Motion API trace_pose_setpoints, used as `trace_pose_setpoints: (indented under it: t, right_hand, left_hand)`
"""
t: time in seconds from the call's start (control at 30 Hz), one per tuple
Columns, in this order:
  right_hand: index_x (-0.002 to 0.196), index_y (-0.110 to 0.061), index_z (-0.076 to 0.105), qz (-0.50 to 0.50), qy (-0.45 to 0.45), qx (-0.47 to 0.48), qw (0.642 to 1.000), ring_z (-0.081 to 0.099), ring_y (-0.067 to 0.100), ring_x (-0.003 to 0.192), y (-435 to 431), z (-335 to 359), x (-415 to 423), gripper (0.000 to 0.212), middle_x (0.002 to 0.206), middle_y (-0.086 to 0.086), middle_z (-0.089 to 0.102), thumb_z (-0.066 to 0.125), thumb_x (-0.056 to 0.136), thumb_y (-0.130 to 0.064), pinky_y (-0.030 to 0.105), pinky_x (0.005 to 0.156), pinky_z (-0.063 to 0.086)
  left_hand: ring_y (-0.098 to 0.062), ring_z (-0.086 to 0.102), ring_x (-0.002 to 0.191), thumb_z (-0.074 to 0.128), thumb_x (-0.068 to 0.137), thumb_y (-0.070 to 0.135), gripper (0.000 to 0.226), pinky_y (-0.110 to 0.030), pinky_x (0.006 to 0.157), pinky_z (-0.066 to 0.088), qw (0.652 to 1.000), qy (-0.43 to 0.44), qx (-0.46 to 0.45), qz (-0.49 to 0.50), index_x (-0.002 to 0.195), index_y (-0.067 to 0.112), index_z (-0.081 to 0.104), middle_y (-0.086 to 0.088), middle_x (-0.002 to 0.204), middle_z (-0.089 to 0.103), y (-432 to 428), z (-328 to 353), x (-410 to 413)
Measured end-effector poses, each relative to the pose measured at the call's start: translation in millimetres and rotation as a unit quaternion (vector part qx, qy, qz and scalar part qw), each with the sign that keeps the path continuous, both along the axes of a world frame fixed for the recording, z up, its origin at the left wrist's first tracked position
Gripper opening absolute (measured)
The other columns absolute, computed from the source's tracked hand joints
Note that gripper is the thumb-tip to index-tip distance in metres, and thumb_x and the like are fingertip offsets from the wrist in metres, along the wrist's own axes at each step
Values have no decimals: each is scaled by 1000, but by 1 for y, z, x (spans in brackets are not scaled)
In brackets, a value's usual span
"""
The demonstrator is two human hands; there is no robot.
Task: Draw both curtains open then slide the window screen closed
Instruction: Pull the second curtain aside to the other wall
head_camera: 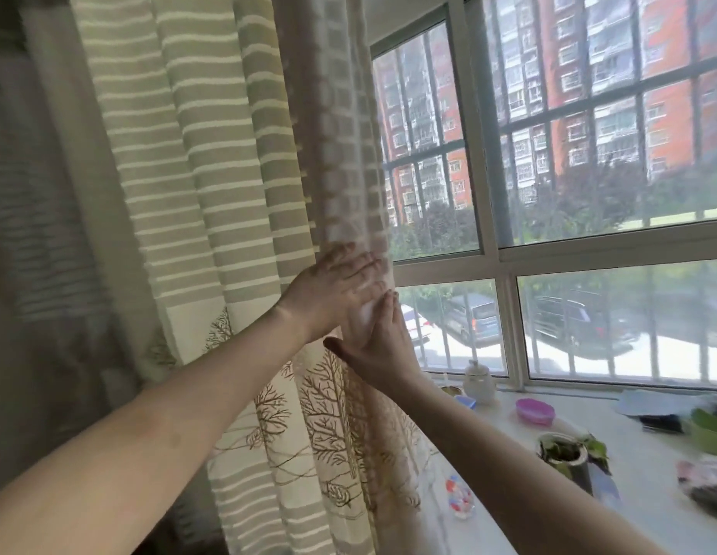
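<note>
Pressing the striped curtain (212, 186) edge, left hand (332, 290) and right hand (382, 346) lie flat, fingers spread; window (589, 154) beside.

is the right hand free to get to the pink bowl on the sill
Probably yes: the right hand is flat on the curtain, holding nothing, and the sill between it and the pink bowl looks open.

Left hand (332, 290) and right hand (382, 346) flat against striped curtain (212, 162) edge, window (489, 250) beside
</note>
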State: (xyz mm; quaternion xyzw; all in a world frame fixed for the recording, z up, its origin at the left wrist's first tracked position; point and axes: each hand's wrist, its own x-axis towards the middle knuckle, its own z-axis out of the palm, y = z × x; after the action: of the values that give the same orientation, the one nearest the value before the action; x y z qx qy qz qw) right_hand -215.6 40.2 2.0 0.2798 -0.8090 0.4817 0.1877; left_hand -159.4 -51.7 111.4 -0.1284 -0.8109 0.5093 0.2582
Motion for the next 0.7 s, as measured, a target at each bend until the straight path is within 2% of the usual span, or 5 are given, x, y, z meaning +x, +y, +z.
trace_pose_setpoints:
  t: [0.07, 0.13, 0.23, 0.37, 0.7]
  right_hand:
    - [157, -10, -11, -16, -3, -8, 1000, -1, 23, 154, -13, 0, -2, 141, 167, 11, -2, 51, 59, -92, 40, 124, 13]
    - [157, -10, -9, -16, -14, -12, 1000, 2, 24, 154, -14, 1, -6, 136, 167, 11, -1, 53, 63, -87, 39, 124, 13]
    - [157, -10, -9, -7, -30, -25, 999, 1, 23, 154, -24, 3, -12, 118, 167, 10, -1, 65, 77, -57, 32, 120, 7]
    - [158, -11, -7, -3, -27, -35, 999, 0, 21, 154, -41, 2, -19, 105, 167, 8, -1, 62, 81, -31, 31, 119, 6]
    - [159, -7, -2, 44, -8, -47, 998, 7, 25, 154, -109, 14, -28, 97, 167, 12, 5, 58, 86, -32, 42, 124, 15]
  left_hand:
    - [-23, 9, 149, 12, 91, 16, 60, -44, 119, -6, 1000, 11, 8, -21, 151, 20, 19, -5, 162, 13, -10, -3, -8]
    - [-21, 15, 148, 17, 94, 19, 56, -43, 120, -2, 999, 22, 17, -31, 149, 17, 26, -5, 160, 22, -9, -4, -13]
    - [-21, 21, 147, 28, 95, 18, 52, -42, 121, 3, 997, 29, 56, -50, 147, 16, 33, -5, 157, 29, -17, -4, -19]
    - [-21, 21, 146, 15, 89, 18, 61, -40, 120, 3, 996, 36, 77, -24, 148, 12, 30, -7, 156, 32, -33, -5, -24]
    - [-21, 17, 147, 9, 91, 26, 61, -38, 120, 1, 993, 34, 101, 53, 148, 12, 26, -6, 158, 27, -93, 3, -32]
